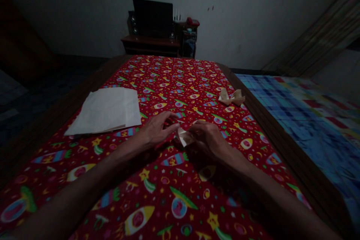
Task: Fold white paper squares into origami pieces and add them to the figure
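A small folded piece of paper (184,137), pale cream on its lit side, is held just above the red patterned cloth. My right hand (207,135) is closed on it, fingers bent round its right side. Beside its left edge is my left hand (160,126), fingers loosely curved and apart, the tips near the paper. Whether those tips touch it I cannot tell. To the left lies a stack of white paper sheets (108,109). Two folded paper boats (231,97) stand close together near the cloth's right edge.
The red cloth (180,180) with rocket prints covers the table, whose dark wooden edge (270,135) shows at the right. Behind the far end stand a monitor (153,17), speakers and a red telephone (192,21) on a desk. A blue checked bedcover (281,101) lies to the right.
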A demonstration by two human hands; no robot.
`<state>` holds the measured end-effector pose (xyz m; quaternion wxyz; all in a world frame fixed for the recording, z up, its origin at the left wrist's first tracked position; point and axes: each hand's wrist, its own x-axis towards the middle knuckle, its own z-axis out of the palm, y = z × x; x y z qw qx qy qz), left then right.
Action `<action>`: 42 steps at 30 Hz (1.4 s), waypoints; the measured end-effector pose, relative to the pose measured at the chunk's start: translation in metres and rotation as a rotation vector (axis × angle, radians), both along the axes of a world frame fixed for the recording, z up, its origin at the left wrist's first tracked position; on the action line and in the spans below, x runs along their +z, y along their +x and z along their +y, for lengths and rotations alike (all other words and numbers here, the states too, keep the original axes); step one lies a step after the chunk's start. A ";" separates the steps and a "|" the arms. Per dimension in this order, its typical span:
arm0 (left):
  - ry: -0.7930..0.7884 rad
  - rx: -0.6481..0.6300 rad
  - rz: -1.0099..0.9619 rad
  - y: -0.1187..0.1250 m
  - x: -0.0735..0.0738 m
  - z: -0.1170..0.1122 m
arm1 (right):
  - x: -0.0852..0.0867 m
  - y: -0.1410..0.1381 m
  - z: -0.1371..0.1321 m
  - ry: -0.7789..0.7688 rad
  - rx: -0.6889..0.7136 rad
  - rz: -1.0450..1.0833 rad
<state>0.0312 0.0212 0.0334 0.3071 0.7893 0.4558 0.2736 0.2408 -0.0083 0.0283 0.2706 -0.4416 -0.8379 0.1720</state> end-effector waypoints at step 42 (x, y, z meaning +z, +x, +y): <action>-0.702 0.177 -0.800 0.022 -0.031 -0.032 | -0.016 -0.004 -0.007 -0.194 -0.302 0.575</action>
